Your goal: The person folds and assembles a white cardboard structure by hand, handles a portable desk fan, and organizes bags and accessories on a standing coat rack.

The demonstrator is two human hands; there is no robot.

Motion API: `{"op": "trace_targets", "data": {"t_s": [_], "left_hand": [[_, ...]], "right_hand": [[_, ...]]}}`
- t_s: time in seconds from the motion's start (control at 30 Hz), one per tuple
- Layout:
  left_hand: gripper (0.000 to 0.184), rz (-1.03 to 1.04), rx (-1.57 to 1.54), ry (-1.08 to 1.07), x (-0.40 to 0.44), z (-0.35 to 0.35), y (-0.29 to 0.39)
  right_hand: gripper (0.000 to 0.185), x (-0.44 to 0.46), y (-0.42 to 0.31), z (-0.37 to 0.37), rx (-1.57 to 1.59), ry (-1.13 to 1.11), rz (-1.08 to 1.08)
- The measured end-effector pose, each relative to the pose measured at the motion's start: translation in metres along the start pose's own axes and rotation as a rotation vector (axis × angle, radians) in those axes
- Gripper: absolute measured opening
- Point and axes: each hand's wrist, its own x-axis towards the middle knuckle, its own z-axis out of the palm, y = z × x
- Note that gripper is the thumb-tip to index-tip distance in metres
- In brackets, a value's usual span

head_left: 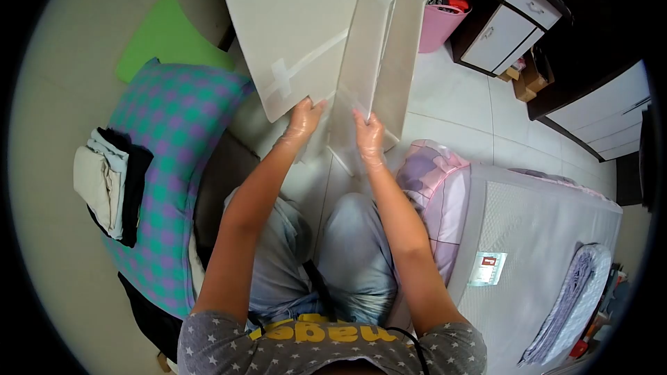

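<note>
Beyond a person's bent, denim-clad knees (356,236), a large folded white panel (299,14) with strips of pale tape (281,78) slants above the tiled floor (451,121); the clear-gloved left hand (301,121) pinches its near edge, and the clear-gloved right hand (369,140) grips the end of its narrow middle section. To the left, a green-and-purple checked cushion (170,153) bears folded clothes (104,180); to the right lies a pale mattress (531,222), with a pink bin (439,31) farther off beside a white-fronted desk (485,38)
</note>
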Motion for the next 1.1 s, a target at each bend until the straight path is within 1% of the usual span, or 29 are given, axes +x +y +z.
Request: {"op": "trace_targets", "data": {"t_s": [0.03,0.07,0.1,0.23,0.3,0.33,0.4,0.5,0.63,0.7,0.73,0.8,0.93,1.0,1.03,1.1], "left_hand": [[0.029,-0.018,0.001,-0.012,0.0,-0.003,0.005],[0.026,-0.082,0.08,-0.096,0.001,-0.006,0.009],[0.028,-0.146,0.159,-0.181,0.0,-0.008,0.009],[0.029,-0.148,0.232,-0.177,0.003,0.001,-0.015],[0.034,-0.092,0.139,-0.108,0.004,0.002,-0.02],[0.034,-0.094,0.141,-0.108,0.004,0.002,-0.017],[0.03,-0.11,0.182,-0.124,0.004,0.002,-0.014],[0.029,-0.083,0.192,-0.117,0.005,0.006,-0.023],[0.026,-0.119,0.098,-0.144,0.004,0.005,-0.018],[0.023,-0.083,-0.104,-0.123,0.003,0.007,-0.012],[0.023,-0.083,-0.104,-0.123,0.004,0.009,-0.013],[0.025,0.034,-0.046,-0.08,0.007,0.015,-0.014],[0.03,0.022,-0.15,-0.007,0.01,0.028,-0.022],[0.035,0.07,-0.243,0.089,0.014,0.032,-0.022],[0.035,0.07,-0.244,0.089,0.014,0.031,-0.018],[0.035,0.013,-0.218,0.126,0.012,0.03,-0.012]], "right_hand": [[0.022,-0.001,0.002,0.002,-0.001,0.001,0.005],[0.023,-0.002,0.004,0.005,0.037,0.046,-0.052],[0.023,-0.004,0.007,0.008,0.076,0.092,-0.107],[0.023,-0.005,0.014,0.013,0.032,0.121,-0.109],[0.023,-0.005,0.011,0.014,0.078,0.17,-0.104],[0.023,-0.004,0.009,0.012,0.079,0.168,-0.102],[0.023,-0.003,0.007,0.008,-0.003,0.146,-0.089],[0.023,0.0,0.011,0.009,-0.025,0.166,-0.118],[0.023,0.0,0.01,0.008,0.04,0.139,-0.068],[0.023,-0.001,0.009,0.009,0.016,0.124,-0.063],[0.023,-0.001,0.009,0.01,0.016,0.124,-0.063],[0.023,-0.003,0.009,0.011,0.004,0.142,-0.13],[0.023,-0.007,0.008,0.013,-0.075,0.152,-0.108],[0.022,-0.008,0.01,0.014,-0.033,0.173,-0.184],[0.022,-0.007,0.012,0.015,-0.034,0.173,-0.184],[0.022,-0.007,0.014,0.017,0.054,0.191,-0.201]]}}
